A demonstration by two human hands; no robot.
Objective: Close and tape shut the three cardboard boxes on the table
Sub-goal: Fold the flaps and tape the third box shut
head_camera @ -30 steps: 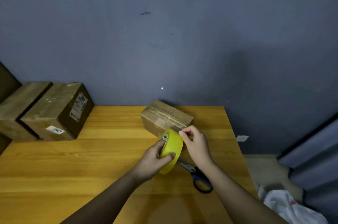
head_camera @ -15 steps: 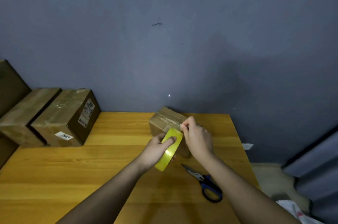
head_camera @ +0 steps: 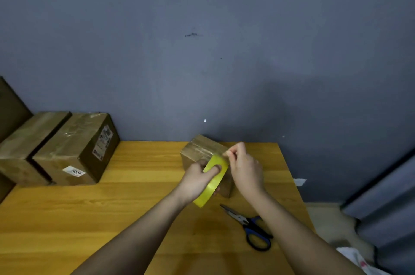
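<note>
Both hands are now lifting higher over the small cardboard box at the worktop's far edge; left hand is gripping the glossy yellow tape roll, right hand is pinching its clear end.

1. You face a dim blue-grey wall with a dark scuff mark.
2. Your wooden bench butts against it.
3. Pale floor shows at right.
</note>
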